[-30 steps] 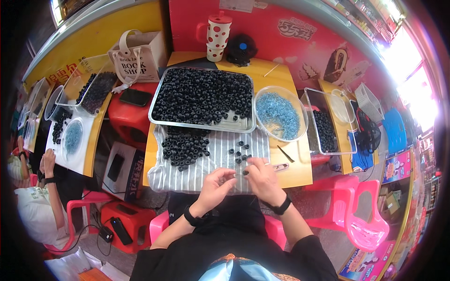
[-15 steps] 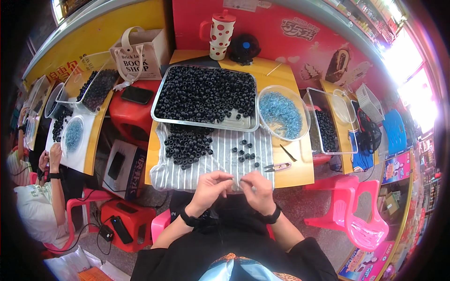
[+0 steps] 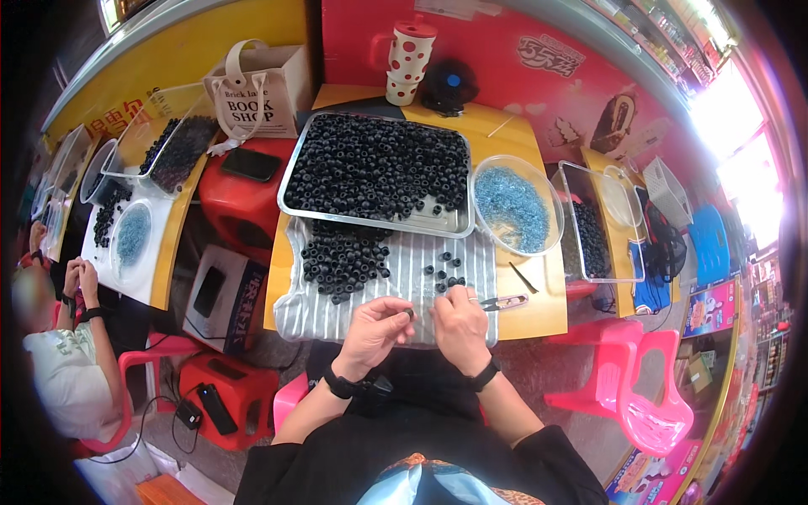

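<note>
My left hand (image 3: 376, 334) pinches a small dark bead (image 3: 409, 312) between thumb and fingertips, above the near edge of a grey-and-white striped cloth (image 3: 404, 295). My right hand (image 3: 460, 328) lies just to its right, fingers curled together, their tips against a small group of black beads (image 3: 442, 271). Whatever those fingers grip is hidden. Beside my right hand rest thread snips (image 3: 508, 301) and dark tweezers (image 3: 523, 278). A larger heap of black beads (image 3: 341, 265) covers the cloth's left part. Behind it stands a clear tray (image 3: 438, 225) full of black beads.
A round clear tub (image 3: 553, 240) holds pale blue bits, right of the tray. At the back stand a spotted tumbler (image 3: 410, 63), a small black fan (image 3: 449, 87) and a cloth bag (image 3: 261, 93). Another person's hands (image 3: 82, 279) work at the left table. A pink chair (image 3: 623, 379) stands right.
My right hand has moved forward from beside my left hand to the small bead group. A dark bead now shows in my left fingertips. The view has shifted slightly.
</note>
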The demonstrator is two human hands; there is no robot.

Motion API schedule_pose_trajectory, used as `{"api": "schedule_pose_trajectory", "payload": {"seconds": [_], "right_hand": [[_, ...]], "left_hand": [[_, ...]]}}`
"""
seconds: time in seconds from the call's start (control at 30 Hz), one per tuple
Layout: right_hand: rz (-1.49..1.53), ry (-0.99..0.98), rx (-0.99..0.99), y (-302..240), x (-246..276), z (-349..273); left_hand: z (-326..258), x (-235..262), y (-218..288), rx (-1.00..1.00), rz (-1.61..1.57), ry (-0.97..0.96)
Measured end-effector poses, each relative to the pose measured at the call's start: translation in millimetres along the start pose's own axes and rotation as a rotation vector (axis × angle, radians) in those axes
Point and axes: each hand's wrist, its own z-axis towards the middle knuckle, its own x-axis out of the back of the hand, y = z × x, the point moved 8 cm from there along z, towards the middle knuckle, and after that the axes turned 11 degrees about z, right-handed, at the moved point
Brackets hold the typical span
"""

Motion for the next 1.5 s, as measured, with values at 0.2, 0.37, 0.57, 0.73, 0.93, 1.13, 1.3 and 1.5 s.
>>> {"api": "schedule_pose_trajectory", "payload": {"seconds": [0.2, 0.37, 0.57, 0.73, 0.93, 1.13, 1.3, 1.5], "right_hand": [[0.041, 0.017, 0.037, 2.2, -2.9, 2.6], [0.714, 0.118, -0.113, -1.2, 10.0, -0.7], [0.563, 0.187, 0.089, -20.0, 12.2, -0.4], [0.535, 0.233, 0.108, -28.7, 12.7, -4.3], [0.839, 0.26, -0.015, -18.7, -4.2, -14.5], [1.256, 0.239, -0.187, -12.3, -21.4, -16.8], [0.775, 0.271, 0.008, -25.7, -0.5, -12.0], [0.548, 0.358, 0.213, -44.1, 10.6, -14.5]], "left_hand": [[1.4, -0.9, 2.7, 0.011, 0.002, 0.012], [-0.3, -0.9, 1.0, 0.033, -0.001, 0.027], [0.3, -2.8, 1.5, 0.041, 0.015, 0.024], [0.5, -2.4, -1.1, 0.028, 0.026, -0.003], [-0.5, -5.5, 1.7, 0.019, 0.008, -0.029], [-0.9, -4.3, 1.8, 0.03, -0.007, -0.032], [-1.5, -5.0, 3.8, 0.013, -0.008, -0.043], [-1.1, -3.0, 1.7, 0.011, -0.058, -0.062]]}}
